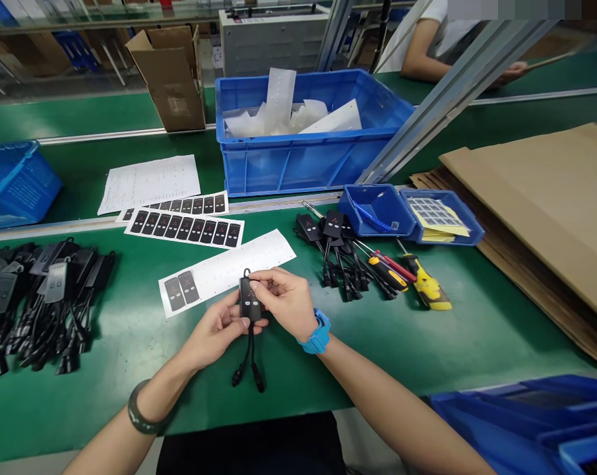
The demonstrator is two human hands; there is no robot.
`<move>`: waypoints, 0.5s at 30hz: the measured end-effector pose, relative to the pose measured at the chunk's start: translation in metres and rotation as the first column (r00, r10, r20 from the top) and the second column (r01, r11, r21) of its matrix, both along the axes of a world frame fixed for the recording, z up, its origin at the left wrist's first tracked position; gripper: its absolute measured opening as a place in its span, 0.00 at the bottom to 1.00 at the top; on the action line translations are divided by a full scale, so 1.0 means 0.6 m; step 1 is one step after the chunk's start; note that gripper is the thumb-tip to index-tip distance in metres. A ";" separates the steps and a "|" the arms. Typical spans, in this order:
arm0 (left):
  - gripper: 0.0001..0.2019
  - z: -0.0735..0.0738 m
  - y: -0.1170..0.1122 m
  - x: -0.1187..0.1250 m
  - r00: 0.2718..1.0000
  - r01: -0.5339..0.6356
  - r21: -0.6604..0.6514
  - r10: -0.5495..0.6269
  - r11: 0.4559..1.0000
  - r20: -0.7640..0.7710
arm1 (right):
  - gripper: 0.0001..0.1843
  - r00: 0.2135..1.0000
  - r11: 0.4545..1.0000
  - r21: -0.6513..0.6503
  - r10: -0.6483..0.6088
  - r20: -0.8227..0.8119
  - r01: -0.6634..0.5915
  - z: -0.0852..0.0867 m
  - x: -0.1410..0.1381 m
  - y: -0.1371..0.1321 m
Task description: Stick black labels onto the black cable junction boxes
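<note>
A small black controller box (249, 300) with a loop on top and two short plugged cables hanging down is in front of me. My left hand (221, 326) grips it by its lower end and side. The fingers of my right hand (283, 297) press on its upper face, where a dark label with red marks lies. Just behind, a white label sheet (239, 264) carries two dark labels at its left end. Fuller label strips (184, 227) lie farther back. A pile of controllers with cables (55, 284) is at left; several labelled ones (332, 227) lie at right.
Screwdrivers (427, 284) lie right of the labelled controllers, near small blue bins (377, 227). A large blue crate (298, 161) with white sheets stands behind, beside a slanted metal post (441, 105). Flat cardboard (540, 178) covers the right side. A co-worker's arm (421, 56) shows at back right.
</note>
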State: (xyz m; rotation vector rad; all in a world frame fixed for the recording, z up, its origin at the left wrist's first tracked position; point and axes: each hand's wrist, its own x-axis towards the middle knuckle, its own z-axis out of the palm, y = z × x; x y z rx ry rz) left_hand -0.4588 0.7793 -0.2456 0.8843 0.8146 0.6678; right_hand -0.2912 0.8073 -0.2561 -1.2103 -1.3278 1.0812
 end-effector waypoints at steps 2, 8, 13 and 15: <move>0.27 0.003 0.000 0.001 1.000 0.000 0.011 0.000 1.000 -0.007 | 0.13 1.000 1.000 -0.006 -0.001 0.009 0.001 0.001 -0.001 0.000; 0.28 0.002 0.000 -0.003 0.992 -0.125 -0.025 0.126 0.992 0.030 | 0.26 0.991 0.990 -0.078 0.122 0.046 -0.118 -0.011 0.000 0.005; 0.22 -0.013 0.006 -0.008 0.963 -0.268 -0.060 0.267 0.962 -0.018 | 0.46 0.920 0.927 -0.087 0.374 0.114 -0.366 -0.019 -0.003 0.000; 0.22 -0.019 0.008 -0.008 0.955 -0.286 -0.016 0.284 0.958 -0.090 | 0.41 0.910 0.917 -0.063 0.400 0.107 -0.395 -0.019 -0.007 -0.004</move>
